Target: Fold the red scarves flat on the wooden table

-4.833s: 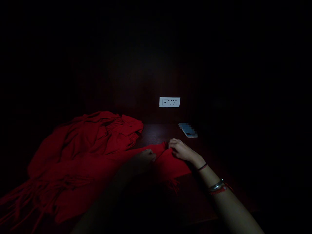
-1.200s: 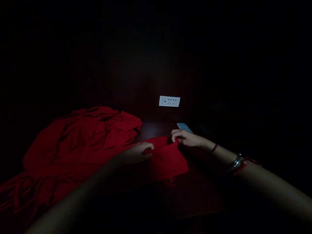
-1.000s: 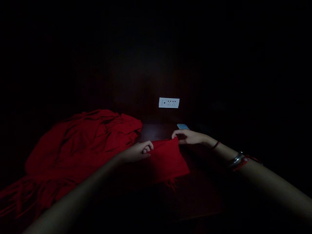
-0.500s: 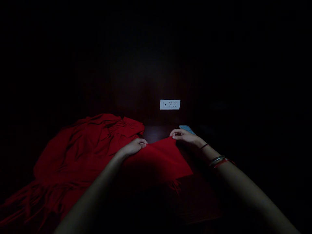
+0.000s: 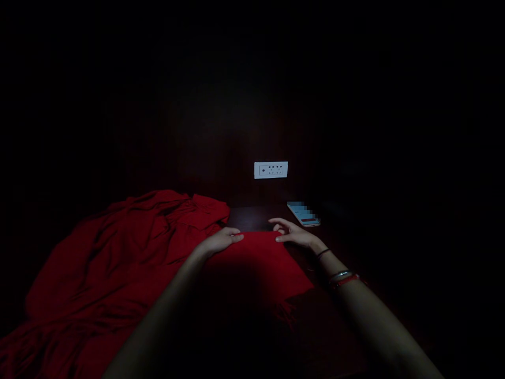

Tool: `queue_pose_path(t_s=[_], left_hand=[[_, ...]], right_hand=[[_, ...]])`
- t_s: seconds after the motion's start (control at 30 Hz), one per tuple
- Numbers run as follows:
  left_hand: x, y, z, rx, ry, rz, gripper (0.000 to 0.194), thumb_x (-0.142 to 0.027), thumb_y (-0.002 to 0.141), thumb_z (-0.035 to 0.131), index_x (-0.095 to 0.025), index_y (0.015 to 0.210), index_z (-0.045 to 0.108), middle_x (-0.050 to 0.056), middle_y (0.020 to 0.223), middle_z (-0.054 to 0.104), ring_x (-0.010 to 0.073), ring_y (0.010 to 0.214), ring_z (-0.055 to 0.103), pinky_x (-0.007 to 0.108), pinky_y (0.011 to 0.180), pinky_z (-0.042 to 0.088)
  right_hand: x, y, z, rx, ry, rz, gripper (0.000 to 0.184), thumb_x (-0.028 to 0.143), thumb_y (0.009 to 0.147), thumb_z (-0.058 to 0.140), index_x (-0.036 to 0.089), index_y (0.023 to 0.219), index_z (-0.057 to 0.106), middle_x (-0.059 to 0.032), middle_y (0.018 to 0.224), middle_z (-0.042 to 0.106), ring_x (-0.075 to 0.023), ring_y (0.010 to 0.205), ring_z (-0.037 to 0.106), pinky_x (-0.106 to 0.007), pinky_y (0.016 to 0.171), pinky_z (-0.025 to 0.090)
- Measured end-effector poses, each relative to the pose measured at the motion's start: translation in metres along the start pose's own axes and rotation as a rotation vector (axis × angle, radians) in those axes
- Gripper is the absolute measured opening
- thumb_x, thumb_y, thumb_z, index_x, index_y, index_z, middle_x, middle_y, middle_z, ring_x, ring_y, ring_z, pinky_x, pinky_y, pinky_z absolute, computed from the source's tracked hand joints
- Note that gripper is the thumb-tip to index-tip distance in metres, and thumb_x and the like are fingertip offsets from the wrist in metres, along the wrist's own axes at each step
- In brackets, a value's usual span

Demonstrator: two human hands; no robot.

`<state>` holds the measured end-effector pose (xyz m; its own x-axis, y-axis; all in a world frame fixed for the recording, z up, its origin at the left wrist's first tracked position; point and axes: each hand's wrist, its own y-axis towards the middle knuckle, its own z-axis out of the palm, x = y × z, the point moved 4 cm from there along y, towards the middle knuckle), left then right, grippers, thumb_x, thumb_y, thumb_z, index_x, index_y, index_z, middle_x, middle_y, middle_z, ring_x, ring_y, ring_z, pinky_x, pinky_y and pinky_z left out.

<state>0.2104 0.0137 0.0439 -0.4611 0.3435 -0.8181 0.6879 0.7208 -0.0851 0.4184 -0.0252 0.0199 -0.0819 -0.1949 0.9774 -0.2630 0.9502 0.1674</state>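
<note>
A red fringed scarf (image 5: 260, 258) lies spread before me, its far edge straight and its fringe at the near right corner. My left hand (image 5: 221, 241) is closed at that far edge, thumb on top and fingers behind it. At the far right corner is my right hand (image 5: 294, 235), its fingers apart and the index finger stretched out. The right thumb rests at or just beside the cloth. To the left, the scarf's remaining red fabric (image 5: 134, 237) is bunched in loose folds, with more fringe at the lower left.
A phone (image 5: 303, 215) with a lit screen lies on the dark tabletop (image 5: 248, 217) just beyond my right hand. A white power socket (image 5: 271, 170) is set in the dark wall behind. Deep shadow hides most of the surroundings.
The scarf's lifted far edge has come down flat and straight. My right hand has moved slightly nearer and loosened its pinch, showing more of the phone. The view has shifted a little.
</note>
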Motion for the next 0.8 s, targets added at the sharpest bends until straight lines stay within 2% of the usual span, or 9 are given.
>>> queue_pose_path(t_s=[0.1,0.17,0.3,0.43,0.53,0.63,0.73,0.8], left_hand=[[0.002,0.002,0.0,0.033,0.11,0.013,0.026,-0.04,0.069,0.041,-0.016,0.06,0.047,-0.001,0.059,0.05,0.0132,0.059,0.046,0.023,0.057,0.035],[0.0,0.002,0.0,0.006,0.21,0.043,0.024,-0.038,0.068,0.043,-0.016,0.061,0.048,-0.001,0.061,0.05,0.0138,0.061,0.046,0.023,0.058,0.034],[-0.014,0.0,0.002,-0.052,0.299,0.132,0.019,-0.032,0.066,0.047,-0.016,0.073,0.053,-0.001,0.068,0.052,0.0138,0.068,0.048,0.022,0.061,0.035],[-0.026,-0.005,-0.001,-0.086,0.369,0.14,0.015,-0.027,0.066,0.046,-0.016,0.071,0.053,-0.001,0.066,0.051,0.0132,0.066,0.047,0.022,0.06,0.034],[-0.033,-0.014,-0.007,-0.028,0.406,0.124,0.012,-0.026,0.065,0.047,-0.016,0.07,0.052,-0.001,0.069,0.053,0.0134,0.068,0.048,0.022,0.061,0.035],[-0.039,-0.025,-0.011,0.082,0.423,0.113,0.013,-0.027,0.066,0.046,-0.016,0.07,0.052,-0.001,0.07,0.054,0.0135,0.067,0.048,0.021,0.06,0.035],[-0.042,-0.032,-0.006,0.162,0.426,0.095,0.017,-0.029,0.067,0.047,-0.017,0.076,0.055,0.0,0.077,0.058,0.0149,0.071,0.05,0.022,0.063,0.036],[-0.043,-0.029,0.003,0.152,0.376,0.11,0.025,-0.034,0.068,0.048,-0.018,0.086,0.055,0.002,0.087,0.059,0.0162,0.079,0.051,0.023,0.069,0.037]], right_hand=[[0.001,-0.002,-0.002,0.007,-0.071,0.014,0.053,0.016,0.053,0.068,0.019,0.102,0.048,0.0064,0.066,0.049,-0.0069,0.06,0.047,-0.021,0.058,0.035],[0.003,0.0,-0.002,-0.032,-0.066,-0.01,0.047,0.016,0.055,0.067,0.018,0.099,0.049,0.007,0.062,0.049,-0.0069,0.058,0.047,-0.021,0.057,0.035],[0.008,0.001,-0.001,-0.049,0.033,-0.05,0.044,0.015,0.057,0.066,0.017,0.099,0.049,0.0057,0.065,0.053,-0.0064,0.058,0.048,-0.021,0.058,0.036],[0.014,-0.001,-0.001,-0.066,0.139,-0.115,0.038,0.015,0.061,0.064,0.018,0.097,0.053,0.0041,0.068,0.054,-0.0067,0.061,0.05,-0.021,0.06,0.037],[0.019,-0.004,-0.001,-0.083,0.202,-0.158,0.034,0.016,0.063,0.063,0.019,0.096,0.055,0.0033,0.07,0.054,-0.0068,0.062,0.05,-0.021,0.06,0.038],[0.024,-0.005,0.002,-0.067,0.179,-0.157,0.031,0.017,0.065,0.062,0.018,0.095,0.056,0.0018,0.072,0.055,-0.0074,0.062,0.05,-0.022,0.06,0.038],[0.03,-0.004,0.007,-0.05,0.091,-0.162,0.03,0.018,0.065,0.061,0.017,0.095,0.056,0.0013,0.073,0.056,-0.0077,0.063,0.05,-0.022,0.062,0.038],[0.034,-0.003,0.012,-0.028,0.049,-0.187,0.03,0.018,0.066,0.062,0.017,0.095,0.056,0.0022,0.071,0.055,-0.0076,0.064,0.049,-0.022,0.063,0.038]])
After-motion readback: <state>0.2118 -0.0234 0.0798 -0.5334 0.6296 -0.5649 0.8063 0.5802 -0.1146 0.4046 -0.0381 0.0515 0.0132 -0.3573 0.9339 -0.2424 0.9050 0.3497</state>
